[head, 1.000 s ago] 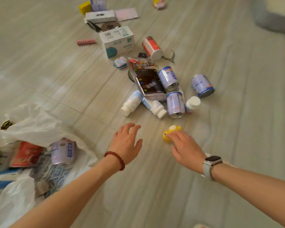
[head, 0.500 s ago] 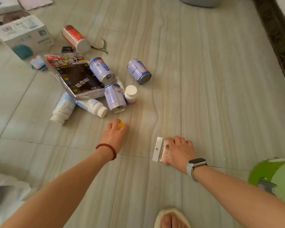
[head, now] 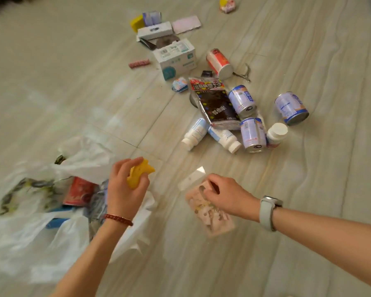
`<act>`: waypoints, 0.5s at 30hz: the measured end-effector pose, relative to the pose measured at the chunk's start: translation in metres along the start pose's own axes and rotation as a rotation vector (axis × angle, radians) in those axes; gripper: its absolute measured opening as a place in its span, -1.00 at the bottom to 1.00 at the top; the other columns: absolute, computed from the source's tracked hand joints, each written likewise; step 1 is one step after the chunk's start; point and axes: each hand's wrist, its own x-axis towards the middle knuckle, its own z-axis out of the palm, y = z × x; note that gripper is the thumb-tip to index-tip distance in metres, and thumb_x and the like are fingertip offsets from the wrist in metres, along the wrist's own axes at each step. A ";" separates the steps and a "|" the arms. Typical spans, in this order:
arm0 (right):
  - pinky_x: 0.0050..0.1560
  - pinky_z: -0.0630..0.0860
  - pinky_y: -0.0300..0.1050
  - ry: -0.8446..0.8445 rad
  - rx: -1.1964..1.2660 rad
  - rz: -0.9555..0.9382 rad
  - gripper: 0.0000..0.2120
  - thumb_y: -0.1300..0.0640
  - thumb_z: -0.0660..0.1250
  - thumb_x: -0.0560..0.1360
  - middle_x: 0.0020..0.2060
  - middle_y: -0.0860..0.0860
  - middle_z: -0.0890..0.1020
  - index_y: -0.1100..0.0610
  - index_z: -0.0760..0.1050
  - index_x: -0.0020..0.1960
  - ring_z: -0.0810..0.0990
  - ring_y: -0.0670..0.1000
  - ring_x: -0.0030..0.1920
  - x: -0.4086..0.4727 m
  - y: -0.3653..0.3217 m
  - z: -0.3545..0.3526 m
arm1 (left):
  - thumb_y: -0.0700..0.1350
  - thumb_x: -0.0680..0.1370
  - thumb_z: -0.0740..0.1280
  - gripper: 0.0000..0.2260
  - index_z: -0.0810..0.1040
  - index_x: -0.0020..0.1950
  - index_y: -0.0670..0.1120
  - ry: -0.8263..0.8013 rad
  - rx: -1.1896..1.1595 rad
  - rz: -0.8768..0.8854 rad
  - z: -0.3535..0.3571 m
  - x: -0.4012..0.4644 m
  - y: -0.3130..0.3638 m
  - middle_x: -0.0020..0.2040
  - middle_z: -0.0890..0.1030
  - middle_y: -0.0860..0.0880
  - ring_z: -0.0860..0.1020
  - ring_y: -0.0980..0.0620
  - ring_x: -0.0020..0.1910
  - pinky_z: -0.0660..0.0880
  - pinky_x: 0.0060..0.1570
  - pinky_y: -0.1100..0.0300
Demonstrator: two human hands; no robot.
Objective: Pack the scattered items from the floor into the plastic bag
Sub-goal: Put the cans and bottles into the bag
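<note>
My left hand (head: 124, 189) is closed around a small yellow toy (head: 140, 173), held just above the right edge of the white plastic bag (head: 51, 239). The bag lies open on the floor at the lower left with a red packet (head: 78, 190) and other items inside. My right hand (head: 229, 196) pinches a clear flat packet with a pinkish print (head: 208, 209) and holds it above the floor, to the right of the bag.
Farther out on the floor lie several blue-and-white cans (head: 242, 101), white bottles (head: 195, 133), a dark snack pouch (head: 215, 103), a red can (head: 219, 63), a white box (head: 176, 58), nail clippers (head: 243, 72) and small boxes (head: 154, 31).
Both hands have lifted their items off the floor and swung left toward the bag: the yellow toy in the left, the clear packet in the right. The view turned back to the bag.
</note>
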 end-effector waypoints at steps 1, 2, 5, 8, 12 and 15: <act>-0.26 0.42 -0.13 -0.049 -0.005 -0.055 -0.78 0.08 0.21 0.49 -0.28 0.08 0.53 0.26 0.43 -0.08 0.44 0.02 -0.28 0.009 -0.017 0.009 | -0.06 0.38 0.30 -0.66 0.56 0.10 -0.17 0.016 0.077 -0.073 -0.017 0.000 -0.015 0.05 0.47 -0.12 0.45 0.00 0.01 0.31 0.03 0.28; -0.21 0.45 -0.05 -0.097 -0.035 -0.115 -0.79 0.07 0.22 0.48 -0.26 0.11 0.56 0.24 0.43 -0.09 0.47 0.05 -0.26 0.017 -0.033 0.020 | -0.14 0.41 0.34 -0.69 0.55 0.13 -0.17 0.012 0.165 -0.150 -0.032 -0.002 -0.029 0.09 0.47 -0.18 0.46 -0.09 0.05 0.30 0.04 0.24; -0.12 0.46 0.00 -0.230 -0.176 -0.240 -0.85 0.06 0.21 0.48 -0.19 0.10 0.59 0.14 0.44 -0.06 0.51 0.13 -0.17 0.044 -0.072 0.059 | -0.26 0.44 0.35 -0.69 0.52 0.19 -0.18 -0.058 0.319 -0.294 -0.063 -0.013 -0.066 0.16 0.46 -0.22 0.47 -0.18 0.10 0.33 0.02 0.17; -0.20 0.39 -0.06 -0.285 -0.179 -0.231 -0.86 0.11 0.22 0.47 -0.20 0.17 0.56 0.19 0.44 -0.17 0.50 0.16 -0.17 0.066 -0.103 0.097 | -0.23 0.47 0.34 -0.68 0.49 0.22 -0.16 -0.087 0.376 -0.351 -0.079 -0.023 -0.091 0.20 0.45 -0.20 0.48 -0.17 0.10 0.35 -0.01 0.17; -0.23 0.42 -0.07 -0.302 -0.077 -0.216 -0.88 0.21 0.17 0.51 -0.26 0.15 0.50 0.14 0.40 -0.20 0.47 0.14 -0.20 0.085 -0.132 0.131 | -0.18 0.50 0.32 -0.62 0.40 0.31 -0.17 0.031 0.352 -0.366 -0.098 -0.014 -0.111 0.26 0.43 -0.23 0.42 -0.17 0.20 0.34 0.12 0.11; -0.07 0.46 0.12 -0.345 -0.004 -0.223 -0.76 0.33 0.10 0.51 -0.02 0.32 0.54 0.32 0.39 0.14 0.52 0.29 -0.06 0.091 -0.145 0.140 | -0.09 0.55 0.22 -0.62 0.35 0.35 -0.15 0.008 0.404 -0.368 -0.103 -0.012 -0.124 0.30 0.45 -0.19 0.40 -0.14 0.27 0.31 0.25 0.00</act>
